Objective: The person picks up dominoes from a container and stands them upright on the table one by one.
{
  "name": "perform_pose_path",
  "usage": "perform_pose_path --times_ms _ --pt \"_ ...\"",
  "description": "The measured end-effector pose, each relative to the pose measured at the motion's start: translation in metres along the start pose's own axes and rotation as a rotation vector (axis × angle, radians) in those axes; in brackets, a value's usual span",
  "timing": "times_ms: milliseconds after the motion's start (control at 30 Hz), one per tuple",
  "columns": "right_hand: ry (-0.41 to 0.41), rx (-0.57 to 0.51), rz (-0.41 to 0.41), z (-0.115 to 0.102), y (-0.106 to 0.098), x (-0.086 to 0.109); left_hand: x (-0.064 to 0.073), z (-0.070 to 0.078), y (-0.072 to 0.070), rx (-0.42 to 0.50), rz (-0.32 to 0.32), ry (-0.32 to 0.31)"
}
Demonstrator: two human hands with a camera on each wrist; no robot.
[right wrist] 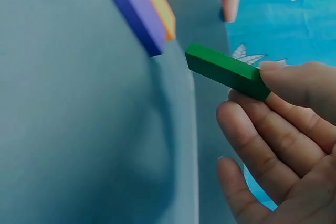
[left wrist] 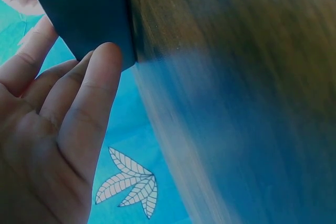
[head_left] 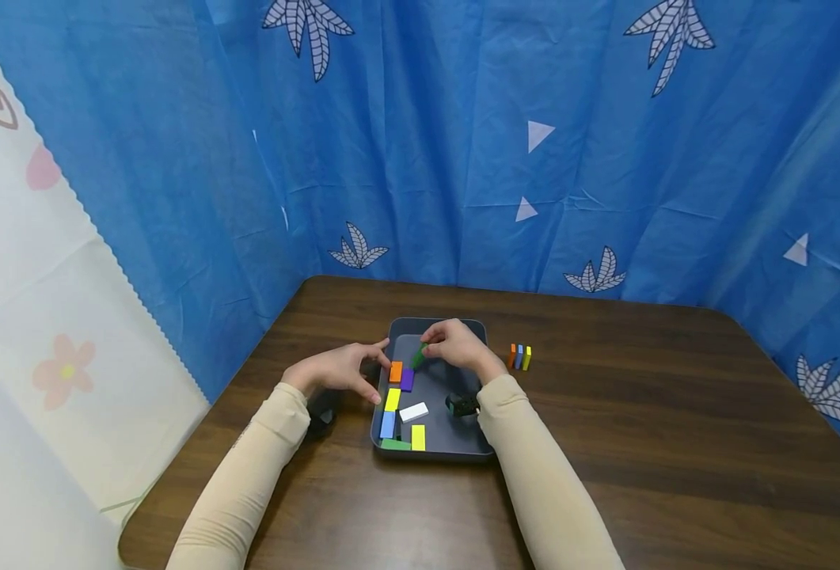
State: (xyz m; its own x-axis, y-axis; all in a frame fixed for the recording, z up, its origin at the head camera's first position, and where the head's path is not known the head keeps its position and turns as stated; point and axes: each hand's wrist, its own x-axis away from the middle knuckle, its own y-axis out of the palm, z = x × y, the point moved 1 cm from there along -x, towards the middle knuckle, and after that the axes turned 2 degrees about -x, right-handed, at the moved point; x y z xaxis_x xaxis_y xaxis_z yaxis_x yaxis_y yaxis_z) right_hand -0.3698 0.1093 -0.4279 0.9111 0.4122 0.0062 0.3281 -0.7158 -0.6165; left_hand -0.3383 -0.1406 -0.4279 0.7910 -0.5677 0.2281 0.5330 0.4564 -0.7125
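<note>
My right hand [head_left: 458, 346] pinches a green domino block [right wrist: 228, 71] by one end, between thumb and fingers, over the far part of a dark grey tray [head_left: 455, 439]. Just to its left in the head view, a purple block [head_left: 408, 380] and an orange block [head_left: 396, 372] stand side by side along the tray's left side. My left hand [head_left: 344, 370] is at the left rim, thumb and forefinger spread, a fingertip right at the orange block. Other fingers [left wrist: 97, 85] of that hand lie along the tray's outer wall in the left wrist view.
Inside the tray are also a yellow block [head_left: 393, 399], a light blue block [head_left: 387, 424], a white block [head_left: 413, 412], a second green block [head_left: 395, 445] and another yellow one [head_left: 418, 437]. Three blocks [head_left: 519, 356] stand right of the tray. A blue curtain [head_left: 420, 158] hangs behind the table.
</note>
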Motion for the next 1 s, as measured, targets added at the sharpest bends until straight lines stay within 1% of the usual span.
perform_pose_path --times_ms 300,500,733,900,1000 --pt "-0.066 -0.069 0.052 -0.011 -0.012 0.016 -0.001 0.001 0.001 -0.015 0.007 -0.004" --pt "-0.099 -0.152 0.147 -0.013 -0.020 0.029 -0.001 -0.002 0.001 -0.012 0.014 0.019" --pt "-0.135 -0.253 0.268 -0.016 -0.035 0.049 0.001 -0.002 0.003 -0.005 0.013 0.014" --pt "-0.152 -0.295 0.321 -0.014 -0.046 0.060 0.000 -0.002 0.003 0.009 0.009 0.015" --pt "-0.164 -0.309 0.335 -0.013 -0.050 0.063 0.000 -0.001 0.002 0.010 0.011 0.010"
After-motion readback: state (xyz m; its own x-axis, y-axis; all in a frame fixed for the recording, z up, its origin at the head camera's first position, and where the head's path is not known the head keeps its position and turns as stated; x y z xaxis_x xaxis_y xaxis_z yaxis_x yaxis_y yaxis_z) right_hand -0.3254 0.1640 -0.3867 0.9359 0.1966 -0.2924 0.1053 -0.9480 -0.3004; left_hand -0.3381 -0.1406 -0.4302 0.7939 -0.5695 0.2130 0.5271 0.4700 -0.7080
